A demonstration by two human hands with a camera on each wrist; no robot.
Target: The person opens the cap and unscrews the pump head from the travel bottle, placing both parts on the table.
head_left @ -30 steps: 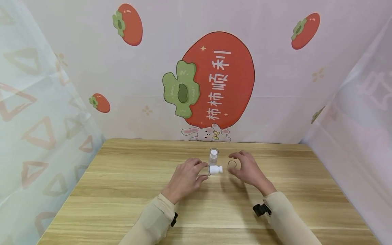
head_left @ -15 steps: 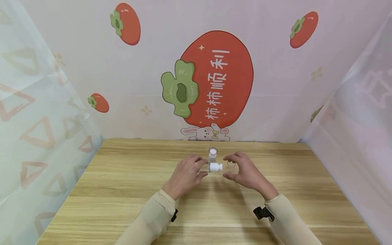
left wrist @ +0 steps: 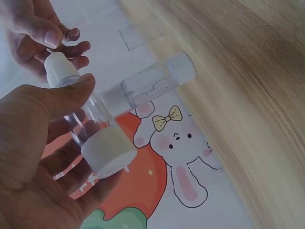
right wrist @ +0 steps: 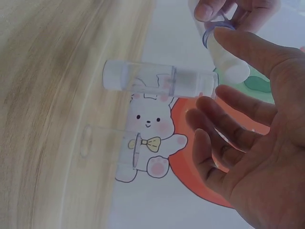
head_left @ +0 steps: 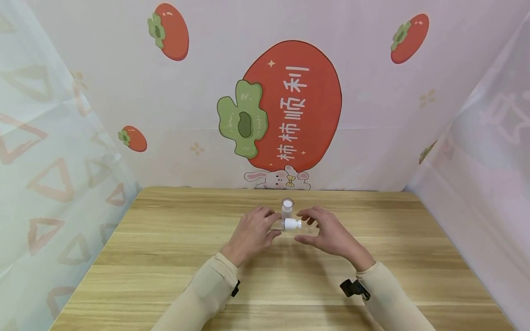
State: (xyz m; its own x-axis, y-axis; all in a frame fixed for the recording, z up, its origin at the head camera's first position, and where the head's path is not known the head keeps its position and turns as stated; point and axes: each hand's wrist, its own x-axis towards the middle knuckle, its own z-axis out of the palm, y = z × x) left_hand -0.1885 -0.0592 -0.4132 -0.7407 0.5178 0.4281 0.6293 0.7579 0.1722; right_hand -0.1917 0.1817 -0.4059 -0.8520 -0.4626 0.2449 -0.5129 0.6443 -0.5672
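My left hand (head_left: 252, 230) grips a small clear pump bottle (left wrist: 107, 150) with a white base and holds it sideways above the table. The white pump top (head_left: 292, 224) points to the right. My right hand (head_left: 331, 234) is just right of that pump top, fingers spread and bent around the space beside it. In the right wrist view the right thumb overlaps the pump top. Behind the held bottle, a second clear bottle (right wrist: 152, 78) with a white base and its clear cap on stands upright. A loose clear cap (left wrist: 140, 32) stands on the table near the right hand.
The wooden table (head_left: 174, 285) meets a printed cloth backdrop (head_left: 198, 92) with persimmons and a rabbit. Patterned cloth hangs at both sides. A black wrist camera (head_left: 354, 288) sits at the right sleeve.
My right hand has moved left, past the loose cap, and closer to the pump top. The left hand still holds the bottle sideways, at nearly the same place.
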